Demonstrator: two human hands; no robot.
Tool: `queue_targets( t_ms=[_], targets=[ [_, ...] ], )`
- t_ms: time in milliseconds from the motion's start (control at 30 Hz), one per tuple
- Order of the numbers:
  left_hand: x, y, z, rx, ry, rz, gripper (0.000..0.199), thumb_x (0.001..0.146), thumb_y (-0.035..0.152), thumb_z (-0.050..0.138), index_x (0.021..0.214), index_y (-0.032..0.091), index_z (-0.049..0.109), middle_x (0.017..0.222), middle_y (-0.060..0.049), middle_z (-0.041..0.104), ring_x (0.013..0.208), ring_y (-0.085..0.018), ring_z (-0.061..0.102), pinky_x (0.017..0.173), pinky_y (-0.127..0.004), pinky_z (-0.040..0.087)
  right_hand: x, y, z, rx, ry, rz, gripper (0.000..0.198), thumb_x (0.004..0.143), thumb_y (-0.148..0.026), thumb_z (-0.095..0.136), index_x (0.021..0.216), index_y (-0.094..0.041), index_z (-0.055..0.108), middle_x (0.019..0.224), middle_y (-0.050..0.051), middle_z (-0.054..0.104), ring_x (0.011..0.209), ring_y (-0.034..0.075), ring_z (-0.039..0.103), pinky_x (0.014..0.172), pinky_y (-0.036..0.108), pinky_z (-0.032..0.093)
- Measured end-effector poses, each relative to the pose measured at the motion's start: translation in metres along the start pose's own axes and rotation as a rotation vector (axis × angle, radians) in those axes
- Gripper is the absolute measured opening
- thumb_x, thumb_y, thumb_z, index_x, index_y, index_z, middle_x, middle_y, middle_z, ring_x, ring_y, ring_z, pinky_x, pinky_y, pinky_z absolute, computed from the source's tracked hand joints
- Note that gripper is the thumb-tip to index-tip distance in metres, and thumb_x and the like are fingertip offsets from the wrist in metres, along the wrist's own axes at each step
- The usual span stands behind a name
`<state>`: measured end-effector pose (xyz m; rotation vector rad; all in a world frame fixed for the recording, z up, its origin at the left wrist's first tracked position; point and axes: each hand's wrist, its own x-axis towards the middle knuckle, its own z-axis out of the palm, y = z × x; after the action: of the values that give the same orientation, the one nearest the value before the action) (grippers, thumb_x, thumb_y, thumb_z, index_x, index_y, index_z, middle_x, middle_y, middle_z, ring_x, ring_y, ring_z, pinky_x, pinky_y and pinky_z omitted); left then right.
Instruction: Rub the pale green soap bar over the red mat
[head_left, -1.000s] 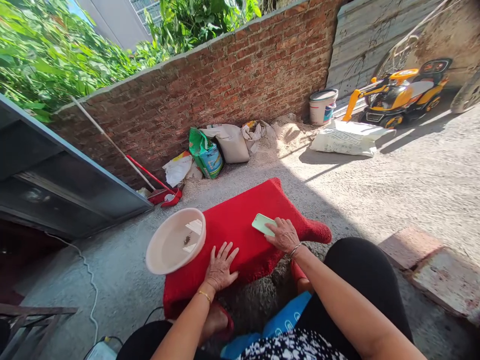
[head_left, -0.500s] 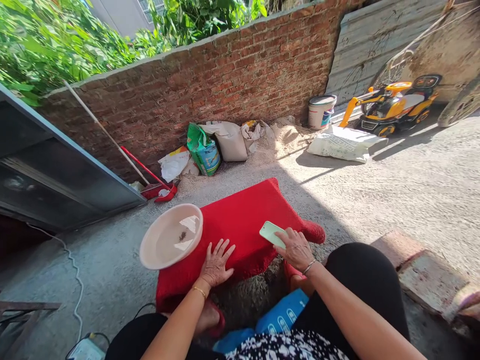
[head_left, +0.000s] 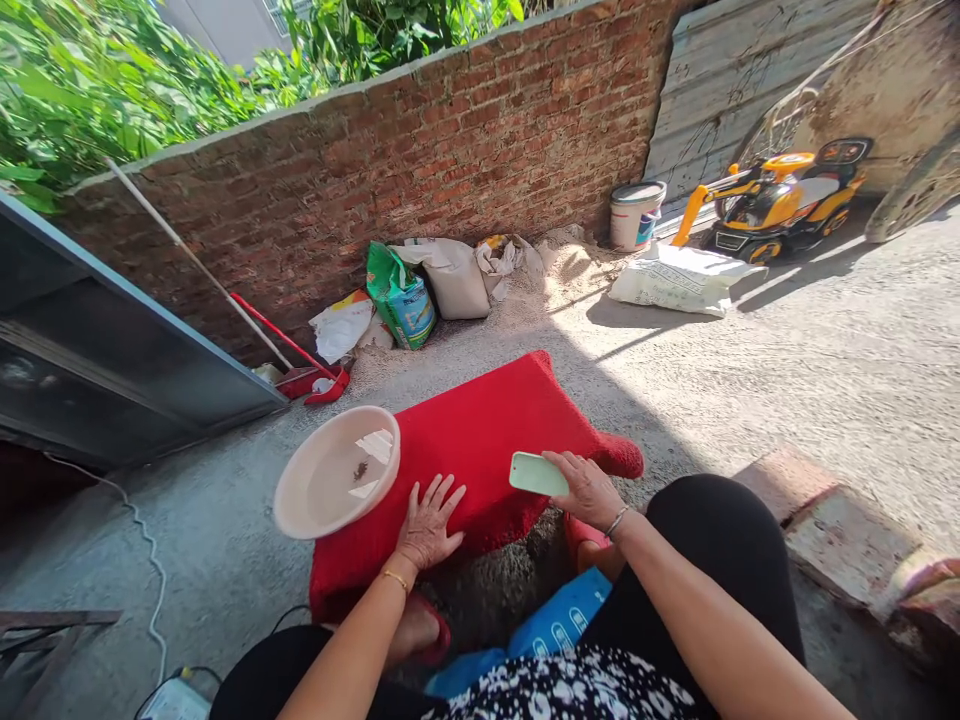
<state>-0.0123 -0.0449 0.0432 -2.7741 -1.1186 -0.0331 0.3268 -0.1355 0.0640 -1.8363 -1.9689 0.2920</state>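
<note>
A red cloth (head_left: pixel 480 420) with a fuzzy edge lies spread over a low support in front of me. My left hand (head_left: pixel 429 522) rests flat on its near edge, fingers spread. In my right hand (head_left: pixel 586 488) is a pale green scrub brush (head_left: pixel 537 474), its smooth back up, with a small hole near the far end. Any bristles underneath are hidden. The brush is over the right part of the cloth. At the cloth's left end stands a pale pink basin (head_left: pixel 315 490), holding what looks like clear water and a small dark clump.
Bags (head_left: pixel 409 300) and loose grain-like material line the brick wall (head_left: pixel 337 190). A red dustpan (head_left: pixel 328 387), a bucket (head_left: pixel 634 215) and a yellow toy excavator (head_left: pixel 787 205) stand farther off. Bricks (head_left: pixel 851 550) lie to my right; a blue bag (head_left: pixel 555 620) is between my legs.
My right hand has swung the brush from a slant to nearly level, its far end shifting slightly left and down. My left hand stays put on the cloth. The view has shifted slightly.
</note>
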Motion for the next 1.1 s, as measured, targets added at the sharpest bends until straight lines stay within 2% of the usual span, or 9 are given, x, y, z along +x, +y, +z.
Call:
queue_targets(
  t_ms=[100, 233, 300, 467, 533, 667, 733, 967, 1100],
  targets=[
    [0.001, 0.0, -0.002, 0.01, -0.001, 0.009, 0.072, 0.072, 0.042, 0.062, 0.14, 0.03, 0.04, 0.15, -0.005, 0.034, 0.139, -0.029, 0.024, 0.113, -0.056, 0.005, -0.004, 0.017, -0.013, -0.135, -0.004, -0.01, 0.059, 0.074, -0.013, 0.061, 0.131, -0.022, 0.046, 0.116, 0.006, 0.055, 0.102, 0.024, 0.051, 0.087, 0.034, 0.034],
    [0.001, 0.002, -0.003, 0.013, 0.002, 0.008, 0.073, 0.072, 0.043, 0.063, 0.14, 0.03, 0.04, 0.15, -0.005, 0.033, 0.139, -0.03, 0.025, 0.113, -0.057, 0.006, -0.013, 0.062, -0.041, -0.262, 0.093, 0.448, 0.051, 0.074, -0.019, 0.066, 0.123, -0.017, 0.049, 0.116, 0.009, 0.055, 0.099, 0.027, 0.053, 0.084, 0.036, 0.035],
    [0.001, 0.002, -0.003, 0.01, 0.003, 0.005, 0.073, 0.072, 0.043, 0.063, 0.14, 0.03, 0.04, 0.15, -0.006, 0.033, 0.139, -0.03, 0.025, 0.113, -0.057, 0.005, -0.013, 0.067, -0.044, -0.249, 0.116, 0.539, 0.052, 0.075, -0.023, 0.067, 0.123, -0.016, 0.048, 0.116, 0.01, 0.054, 0.097, 0.027, 0.054, 0.081, 0.035, 0.036],
    [0.001, 0.002, -0.003, 0.007, -0.004, 0.005, 0.073, 0.072, 0.044, 0.063, 0.14, 0.03, 0.04, 0.15, -0.006, 0.032, 0.139, -0.029, 0.024, 0.113, -0.057, 0.005, -0.008, 0.036, -0.028, -0.152, -0.039, 0.09, 0.052, 0.071, -0.011, 0.062, 0.121, -0.022, 0.05, 0.113, 0.005, 0.056, 0.1, 0.022, 0.052, 0.082, 0.03, 0.033],
    [0.001, 0.002, -0.003, 0.008, -0.006, 0.004, 0.073, 0.072, 0.044, 0.063, 0.14, 0.03, 0.04, 0.15, -0.006, 0.033, 0.139, -0.029, 0.024, 0.113, -0.057, 0.005, -0.008, 0.037, -0.03, -0.223, -0.046, 0.112, 0.051, 0.071, -0.009, 0.061, 0.119, -0.023, 0.051, 0.112, 0.004, 0.056, 0.099, 0.023, 0.053, 0.083, 0.032, 0.032],
    [0.002, 0.003, -0.005, 0.004, -0.014, 0.001, 0.073, 0.072, 0.045, 0.063, 0.14, 0.03, 0.04, 0.15, -0.006, 0.033, 0.139, -0.029, 0.025, 0.113, -0.058, 0.005, -0.012, 0.064, -0.044, -0.283, 0.096, 0.481, 0.05, 0.077, -0.025, 0.066, 0.123, -0.018, 0.049, 0.116, 0.008, 0.055, 0.099, 0.027, 0.054, 0.083, 0.036, 0.035],
    [0.002, 0.004, -0.005, 0.001, -0.017, -0.001, 0.073, 0.072, 0.045, 0.063, 0.14, 0.03, 0.04, 0.15, -0.006, 0.033, 0.139, -0.03, 0.025, 0.113, -0.058, 0.005, -0.009, 0.067, -0.045, -0.208, 0.15, 0.555, 0.055, 0.078, -0.034, 0.066, 0.126, -0.016, 0.046, 0.118, 0.01, 0.053, 0.099, 0.027, 0.054, 0.081, 0.034, 0.037],
    [0.002, 0.002, -0.006, 0.004, -0.034, -0.001, 0.073, 0.072, 0.044, 0.063, 0.14, 0.029, 0.04, 0.15, -0.006, 0.032, 0.139, -0.03, 0.024, 0.113, -0.057, 0.004, 0.007, -0.035, 0.001, -0.054, -0.008, -0.014, 0.064, 0.079, -0.036, 0.067, 0.136, -0.02, 0.043, 0.11, 0.007, 0.056, 0.096, 0.023, 0.054, 0.085, 0.031, 0.037],
    [0.002, 0.002, -0.007, 0.012, -0.027, 0.002, 0.072, 0.073, 0.045, 0.062, 0.14, 0.029, 0.04, 0.15, -0.007, 0.033, 0.139, -0.03, 0.025, 0.113, -0.057, 0.004, 0.013, -0.034, -0.004, -0.158, -0.029, 0.044, 0.049, 0.082, -0.039, 0.064, 0.128, -0.026, 0.054, 0.104, 0.006, 0.056, 0.093, 0.024, 0.055, 0.083, 0.033, 0.037]
  ],
)
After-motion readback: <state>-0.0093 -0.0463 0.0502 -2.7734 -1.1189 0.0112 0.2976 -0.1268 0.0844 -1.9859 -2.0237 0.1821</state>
